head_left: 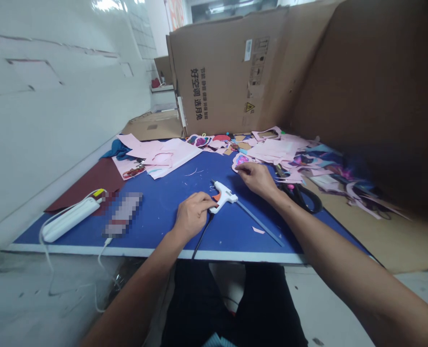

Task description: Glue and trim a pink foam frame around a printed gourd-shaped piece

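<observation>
Two cardboard panels (231,72) stand at the far and right edges of the blue table (156,217). Pink paper scraps (271,149) pile along its far edge; a maroon sheet (87,185) and a white power strip (69,219) sit at its left end. Black scissors (300,195) lie at its right side, just beside the right wrist. Hands apart. Left hand (194,217) curled on the white glue gun (224,195) mid-table, black cord (202,236) running to the near edge. Right hand (257,178) has fingertips on a pink cutout (240,161), grip unclear. Metal ruler (259,221) lies just beside the gun.
</observation>
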Action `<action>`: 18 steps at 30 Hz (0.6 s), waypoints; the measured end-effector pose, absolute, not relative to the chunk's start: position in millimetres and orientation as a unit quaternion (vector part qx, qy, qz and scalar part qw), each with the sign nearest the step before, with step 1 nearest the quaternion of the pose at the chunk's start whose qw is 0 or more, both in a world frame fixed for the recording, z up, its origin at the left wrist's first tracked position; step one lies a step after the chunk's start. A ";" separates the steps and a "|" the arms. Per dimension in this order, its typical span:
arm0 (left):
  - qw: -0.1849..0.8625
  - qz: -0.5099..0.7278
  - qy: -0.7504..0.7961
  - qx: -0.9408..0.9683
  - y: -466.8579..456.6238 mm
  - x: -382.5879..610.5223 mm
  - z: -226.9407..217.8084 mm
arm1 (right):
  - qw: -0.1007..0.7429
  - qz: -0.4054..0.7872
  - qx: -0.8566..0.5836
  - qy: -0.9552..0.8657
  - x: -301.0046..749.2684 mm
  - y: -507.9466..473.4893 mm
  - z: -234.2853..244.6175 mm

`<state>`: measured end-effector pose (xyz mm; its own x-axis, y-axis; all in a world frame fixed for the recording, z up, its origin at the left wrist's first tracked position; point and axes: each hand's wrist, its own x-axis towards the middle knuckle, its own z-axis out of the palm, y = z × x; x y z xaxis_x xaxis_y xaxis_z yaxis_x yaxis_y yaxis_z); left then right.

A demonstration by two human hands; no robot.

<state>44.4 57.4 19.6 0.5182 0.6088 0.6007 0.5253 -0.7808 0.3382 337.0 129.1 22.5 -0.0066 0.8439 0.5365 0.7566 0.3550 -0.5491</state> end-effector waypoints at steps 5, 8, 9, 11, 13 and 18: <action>0.046 0.370 0.320 0.871 58.1 44.2 17.5 | 0.418 0.050 -0.566 -0.709 337.2 129.2 22.4; 0.044 0.366 0.319 0.873 58.1 43.7 17.5 | 0.416 0.050 -0.564 -0.711 337.1 129.1 22.8; 0.042 0.366 0.319 0.873 58.1 43.6 17.5 | 0.415 0.050 -0.563 -0.712 337.1 129.0 22.9; 0.042 0.368 0.318 0.872 58.0 43.6 17.4 | 0.413 0.049 -0.562 -0.715 337.1 128.9 23.0; 0.043 0.371 0.319 0.871 58.1 43.7 17.2 | 0.411 0.049 -0.563 -0.715 337.1 129.0 23.0; 0.038 0.371 0.312 0.874 58.4 43.7 16.8 | 0.407 0.051 -0.566 -0.715 336.9 128.9 23.1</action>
<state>43.7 58.4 16.8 0.5291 0.5736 0.6254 0.5173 -0.8022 0.2981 336.9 128.9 23.1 -0.0270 0.8512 0.5242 0.7681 0.3533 -0.5341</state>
